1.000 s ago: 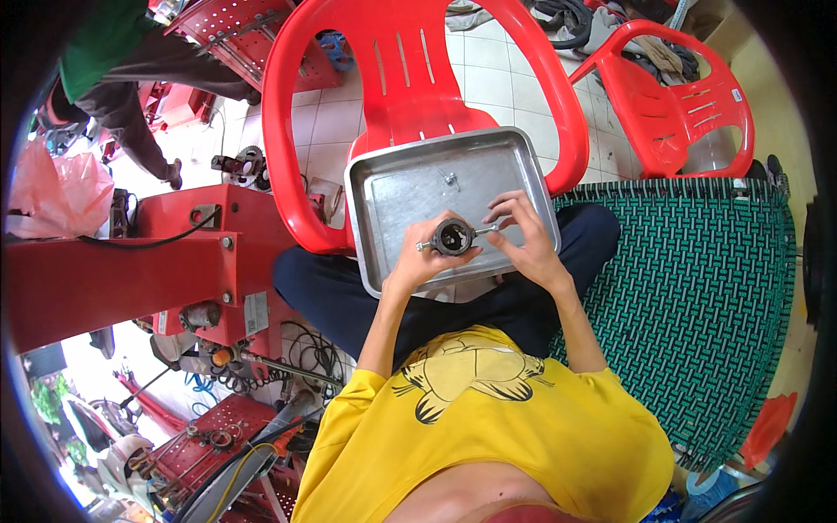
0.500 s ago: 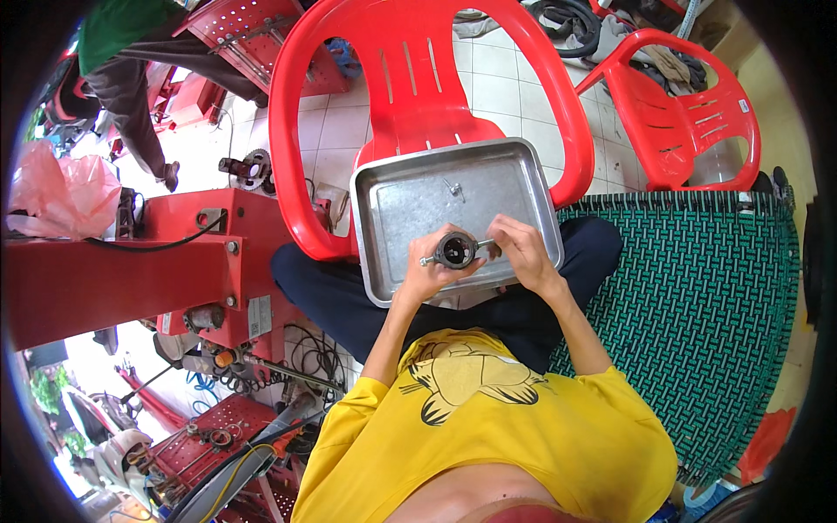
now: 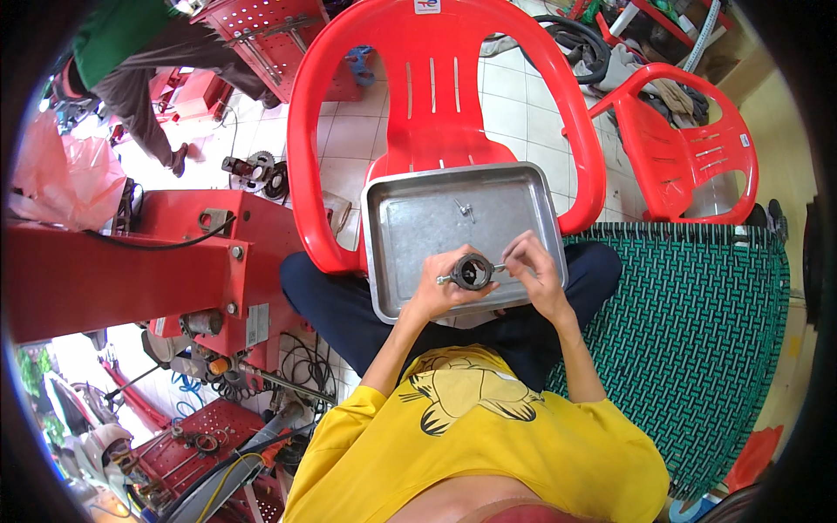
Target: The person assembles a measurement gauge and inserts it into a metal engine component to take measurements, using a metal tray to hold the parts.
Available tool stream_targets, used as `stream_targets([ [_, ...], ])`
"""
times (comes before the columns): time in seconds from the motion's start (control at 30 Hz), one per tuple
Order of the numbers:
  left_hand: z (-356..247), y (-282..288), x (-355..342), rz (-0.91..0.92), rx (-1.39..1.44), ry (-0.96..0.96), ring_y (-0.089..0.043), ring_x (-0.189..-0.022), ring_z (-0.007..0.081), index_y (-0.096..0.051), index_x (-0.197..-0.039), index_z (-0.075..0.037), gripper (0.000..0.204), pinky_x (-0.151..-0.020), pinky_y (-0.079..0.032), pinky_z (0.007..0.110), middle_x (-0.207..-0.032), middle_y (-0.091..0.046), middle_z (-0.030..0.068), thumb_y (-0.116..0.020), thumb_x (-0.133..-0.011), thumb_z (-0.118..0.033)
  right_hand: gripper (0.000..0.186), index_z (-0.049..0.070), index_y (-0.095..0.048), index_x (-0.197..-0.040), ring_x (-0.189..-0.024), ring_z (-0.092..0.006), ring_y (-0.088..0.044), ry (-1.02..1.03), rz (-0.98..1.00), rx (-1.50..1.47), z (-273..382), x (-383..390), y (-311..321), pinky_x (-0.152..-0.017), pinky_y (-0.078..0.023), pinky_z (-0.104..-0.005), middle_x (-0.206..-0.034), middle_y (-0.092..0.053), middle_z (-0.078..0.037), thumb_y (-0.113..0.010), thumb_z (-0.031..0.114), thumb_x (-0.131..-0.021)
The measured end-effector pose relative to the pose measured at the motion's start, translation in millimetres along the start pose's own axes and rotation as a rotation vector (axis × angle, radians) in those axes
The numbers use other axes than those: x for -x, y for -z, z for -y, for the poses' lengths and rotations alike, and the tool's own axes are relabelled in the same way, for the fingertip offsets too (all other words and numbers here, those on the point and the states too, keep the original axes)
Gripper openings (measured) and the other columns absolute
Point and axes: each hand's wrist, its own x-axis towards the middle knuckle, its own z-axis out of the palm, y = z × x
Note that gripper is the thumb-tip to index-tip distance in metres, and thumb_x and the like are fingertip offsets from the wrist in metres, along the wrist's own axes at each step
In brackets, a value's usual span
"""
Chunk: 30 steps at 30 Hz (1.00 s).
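My left hand (image 3: 442, 284) is wrapped round a dark ring-shaped metal part (image 3: 472, 272), holding it over the near side of a grey metal tray (image 3: 410, 228). Its round opening faces up. From the left side of the ring sticks out a light metal bolt end (image 3: 444, 280). On its right side a thin bolt (image 3: 500, 267) reaches toward my right hand (image 3: 534, 268). The curled fingers of that hand are at the bolt's outer end, slightly blurred. Inside the tray, beyond my hands, lie small metal bolts (image 3: 464, 209).
The tray rests on the front of a red plastic chair (image 3: 432, 144). Another red chair (image 3: 689, 157) and a green woven lounger (image 3: 680, 340) are at the right. A red metal lift frame (image 3: 122, 279) is on the left. A person in dark trousers (image 3: 131, 113) stands at the far left.
The whole scene sits slightly lower and further right in the view. My left hand still holds the ring-shaped part. My right fingers have shifted a little along the side bolt, toward its outer end.
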Motion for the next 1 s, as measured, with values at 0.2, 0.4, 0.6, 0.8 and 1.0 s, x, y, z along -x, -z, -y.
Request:
stream_targets([
  [0.2,3,2,0,-0.006,-0.027,-0.009,-0.072,-0.075,0.0176,-0.073,-0.103,-0.009,0.038,-0.072,-0.058,0.034,-0.088,-0.076,0.0065,-0.096,-0.075,-0.021,0.023,0.002,-0.062,-0.112,-0.105,-0.0216,-0.066,0.036,-0.038,-0.093,7,-9,0,-0.085,-0.056,-0.0337,-0.121,-0.059,-0.01,-0.077,0.012,-0.097],
  [0.4,3,-1,1,-0.076,0.017,-0.001,-0.072,-0.072,0.0223,-0.07,-0.1,-0.009,0.038,-0.07,-0.058,0.033,-0.084,-0.074,0.0086,-0.096,-0.076,-0.022,0.029,0.001,-0.064,-0.105,-0.106,-0.0199,-0.065,0.088,-0.058,0.103,8,-8,-7,-0.089,-0.053,-0.0326,-0.115,-0.062,-0.01,-0.065,0.03,-0.106],
  [0.6,6,3,-1,-0.078,-0.014,-0.028,-0.072,-0.072,0.0216,-0.07,-0.099,-0.008,0.037,-0.07,-0.058,0.033,-0.084,-0.074,0.0085,-0.096,-0.076,-0.023,0.025,-0.002,-0.066,-0.1,-0.09,-0.0244,-0.066,-0.208,0.087,-0.082,4,-15,-8,-0.084,-0.052,-0.0336,-0.11,-0.063,-0.012,-0.064,0.022,-0.108],
  [0.8,14,12,-23,-0.031,0.037,-0.029,-0.073,-0.071,0.0219,-0.071,-0.097,-0.008,0.041,-0.069,-0.057,0.034,-0.082,-0.075,0.0072,-0.097,-0.075,-0.03,0.028,-0.005,-0.065,-0.105,-0.097,-0.0209,-0.07,0.015,-0.08,-0.054,6,-24,-10,-0.084,-0.055,-0.0341,-0.117,-0.059,-0.012,-0.056,0.02,-0.112],
  [1.0,22,14,-48,0.022,-0.011,-0.018,-0.071,-0.077,0.0166,-0.074,-0.102,-0.007,0.04,-0.074,-0.057,0.033,-0.087,-0.076,0.0051,-0.098,-0.075,-0.025,0.026,-0.002,-0.065,-0.109,-0.104,-0.0202,-0.068,-0.039,-0.111,-0.094,0,-48,-1,-0.088,-0.056,-0.0326,-0.118,-0.057,-0.011,-0.058,0.022,-0.112],
])
